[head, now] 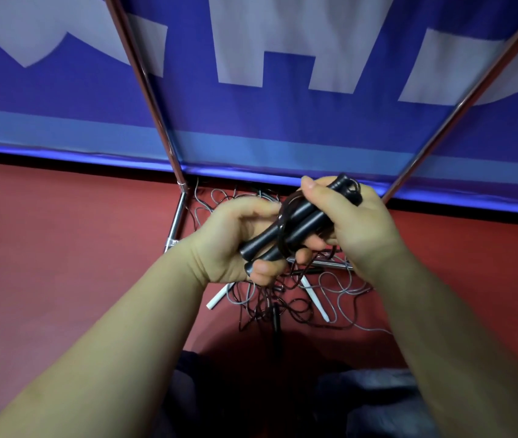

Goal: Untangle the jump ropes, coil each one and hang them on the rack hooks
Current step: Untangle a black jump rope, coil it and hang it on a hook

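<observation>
Both hands grip two black handles (298,229) side by side: left hand (235,245) curled round the lower ends, right hand (352,229) wrapped over the upper ends, thumb on top. Dark cord (283,216) looped round the handles. Behind: blue banner (251,121), rack legs (144,80). Below on red floor (62,248): tangle of ropes (283,298), dark + grey, w/ white handles (316,298).

A sports hall: matte red rubber sports floor (46,248), big blue fabric banner with white lettering (283,115) at twelve o'clock, chrome tube rack frame (144,77).
</observation>
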`<state>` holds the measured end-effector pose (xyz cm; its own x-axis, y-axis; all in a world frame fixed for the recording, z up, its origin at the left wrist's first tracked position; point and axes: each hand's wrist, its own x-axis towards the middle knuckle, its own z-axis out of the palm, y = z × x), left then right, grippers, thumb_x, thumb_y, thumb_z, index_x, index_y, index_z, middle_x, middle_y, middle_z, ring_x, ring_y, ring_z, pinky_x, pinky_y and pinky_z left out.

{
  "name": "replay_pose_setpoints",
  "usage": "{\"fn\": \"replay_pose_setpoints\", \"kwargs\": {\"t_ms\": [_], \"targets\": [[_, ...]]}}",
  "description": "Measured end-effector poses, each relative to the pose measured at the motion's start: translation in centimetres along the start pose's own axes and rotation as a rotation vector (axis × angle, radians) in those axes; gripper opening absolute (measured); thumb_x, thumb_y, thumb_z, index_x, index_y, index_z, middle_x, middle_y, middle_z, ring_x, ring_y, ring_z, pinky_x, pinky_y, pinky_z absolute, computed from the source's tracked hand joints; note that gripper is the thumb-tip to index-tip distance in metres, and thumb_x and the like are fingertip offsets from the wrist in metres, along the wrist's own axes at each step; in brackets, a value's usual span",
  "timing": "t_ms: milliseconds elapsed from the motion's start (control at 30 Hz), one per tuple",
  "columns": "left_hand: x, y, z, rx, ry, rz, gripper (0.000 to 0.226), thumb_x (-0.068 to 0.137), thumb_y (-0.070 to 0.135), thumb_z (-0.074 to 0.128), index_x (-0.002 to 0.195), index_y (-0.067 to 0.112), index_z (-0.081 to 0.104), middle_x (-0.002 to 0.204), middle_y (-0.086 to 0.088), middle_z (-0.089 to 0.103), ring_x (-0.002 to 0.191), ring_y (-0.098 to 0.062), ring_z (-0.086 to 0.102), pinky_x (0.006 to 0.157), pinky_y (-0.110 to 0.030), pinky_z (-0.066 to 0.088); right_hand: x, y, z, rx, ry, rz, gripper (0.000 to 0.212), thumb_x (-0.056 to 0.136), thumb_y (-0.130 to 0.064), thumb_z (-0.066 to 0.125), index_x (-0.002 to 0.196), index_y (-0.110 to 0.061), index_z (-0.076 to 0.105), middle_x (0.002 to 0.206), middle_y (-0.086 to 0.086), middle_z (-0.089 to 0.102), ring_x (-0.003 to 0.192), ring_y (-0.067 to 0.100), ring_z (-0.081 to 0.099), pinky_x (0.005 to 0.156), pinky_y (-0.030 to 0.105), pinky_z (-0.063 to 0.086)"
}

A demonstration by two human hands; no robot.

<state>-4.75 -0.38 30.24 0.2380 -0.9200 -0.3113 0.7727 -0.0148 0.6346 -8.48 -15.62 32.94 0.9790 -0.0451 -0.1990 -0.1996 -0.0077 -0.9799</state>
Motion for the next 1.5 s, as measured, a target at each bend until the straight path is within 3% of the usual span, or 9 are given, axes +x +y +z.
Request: {"fn": "replay_pose_setpoints", "kwargs": {"t_ms": [100,200,267,567,800,967,1200,1367,1500], "targets": [[0.1,0.1,0.2,0.087,0.075,0.046,0.052,0.057,0.050,0.080,0.088,0.009,0.074,0.078,-0.010,0.065,0.035,-0.008,0.043,0.036,-0.016,0.033,-0.2,-0.1,-0.1,0.003,0.043,0.034,0.038,0.086,-0.038,0.060,0.061,-0.010,0.059,0.052,0.016,0.049,0.038,0.022,0.046,0.058,0.042,0.044],[0.3,-0.1,0.6,0.346,0.339,0.159,0.011,0.062,0.011,0.076,0.072,0.016,0.071,0.055,-0.002,0.058,0.034,-0.005,0.040,0.035,-0.015,0.031,0.3,0.2,-0.2,-0.074,0.232,0.049,0.042,0.084,-0.046,0.062,0.068,-0.007,0.063,0.061,0.005,0.057,0.058,0.017,0.053,0.064,0.030,0.041],[0.5,0.2,0.5,0.356,0.476,0.279,0.022,0.062,0.001,0.075,0.075,0.014,0.062,0.051,0.003,0.055,0.038,-0.006,0.045,0.035,-0.015,0.032,0.6,0.4,-0.4,-0.023,0.344,0.079,0.046,0.085,-0.047,0.059,0.077,-0.003,0.065,0.067,0.006,0.056,0.064,0.018,0.051,0.062,0.028,0.039],[2.4,-1.2,1.4,0.387,0.954,0.617,0.014,0.078,0.028,0.065,0.081,0.021,0.053,0.063,0.009,0.056,0.049,-0.010,0.043,0.049,-0.023,0.032,0.8,0.1,0.3,0.160,0.490,0.132,0.036,0.089,-0.047,0.053,0.070,-0.018,0.066,0.069,0.009,0.043,0.056,0.015,0.042,0.039,0.015,0.032],[2.2,-0.8,1.4,0.340,1.101,0.683,0.050,0.059,0.055,0.071,0.103,0.035,0.059,0.084,0.002,0.058,0.055,-0.006,0.044,0.054,-0.021,0.034,1.6,0.6,0.2,0.245,0.420,0.215,0.054,0.085,-0.046,0.060,0.112,0.001,0.058,0.076,0.012,0.039,0.038,0.008,0.027,0.031,0.014,0.023],[2.2,-0.5,1.5,0.484,1.121,0.737,0.003,0.086,0.024,0.065,0.085,0.026,0.064,0.074,0.008,0.062,0.062,-0.010,0.050,0.065,-0.023,0.041,1.3,0.3,0.3,0.339,0.320,0.293,0.031,0.087,-0.041,0.058,0.075,-0.015,0.046,0.059,0.001,0.023,0.033,0.006,0.016,0.038,0.018,0.011],[2.1,0.0,1.2,0.454,1.226,0.714,0.020,0.094,0.016,0.050,0.092,0.024,0.067,0.073,-0.003,0.055,0.059,-0.012,0.041,0.055,-0.026,0.034,0.1,0.9,2.3,-0.078,-0.118,0.256,0.060,0.069,-0.082,0.037,0.060,-0.023,0.038,0.050,-0.004,0.025,0.038,0.007,0.020,0.050,0.029,0.015],[1.2,0.1,0.0,0.653,1.365,0.658,0.017,0.092,0.013,0.049,0.088,0.014,0.066,0.065,0.000,0.055,0.054,-0.006,0.043,0.052,-0.017,0.034,-0.5,2.0,3.0,-0.342,-0.334,0.119,0.041,0.092,-0.052,0.040,0.062,-0.030,0.057,0.044,-0.013,0.038,0.044,0.001,0.033,0.055,0.027,0.027],[0.2,-0.1,-1.4,0.856,1.437,0.412,0.020,0.089,0.016,0.048,0.087,0.006,0.065,0.072,-0.005,0.062,0.063,-0.015,0.052,0.054,-0.022,0.036,-0.7,1.9,2.8,-0.523,-0.352,-0.063,0.028,0.090,-0.035,0.053,0.086,-0.008,0.062,0.072,0.022,0.057,0.061,0.023,0.045,0.065,0.045,0.046]]}}
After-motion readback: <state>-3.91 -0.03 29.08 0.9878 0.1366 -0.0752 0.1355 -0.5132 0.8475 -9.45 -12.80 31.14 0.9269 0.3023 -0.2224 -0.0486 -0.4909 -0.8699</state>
